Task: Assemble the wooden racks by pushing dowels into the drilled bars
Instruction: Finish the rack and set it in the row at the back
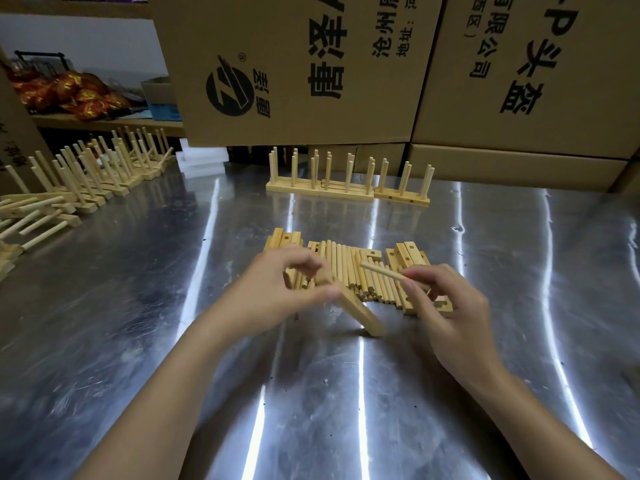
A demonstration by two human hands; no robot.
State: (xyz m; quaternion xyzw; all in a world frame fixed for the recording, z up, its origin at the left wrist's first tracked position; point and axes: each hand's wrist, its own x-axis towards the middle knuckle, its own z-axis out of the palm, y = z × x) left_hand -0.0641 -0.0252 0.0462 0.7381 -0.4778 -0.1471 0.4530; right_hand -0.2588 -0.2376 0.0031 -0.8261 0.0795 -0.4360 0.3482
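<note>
My left hand (277, 289) grips the upper end of a wooden bar (360, 311), which slants down to the right with its lower end on the steel table (346, 393). My right hand (446, 306) pinches a single dowel (381, 271) that points up and to the left. Behind both hands lies a pile of loose dowels (346, 268), flanked by drilled bars (408, 254). Farther back stand assembled racks (346, 188) with their dowels upright.
Many finished racks (86, 178) lie in a row along the left side of the table. Large cardboard boxes (346, 64) form a wall behind the work area. A shelf at the back left holds red-and-gold packets (69, 93).
</note>
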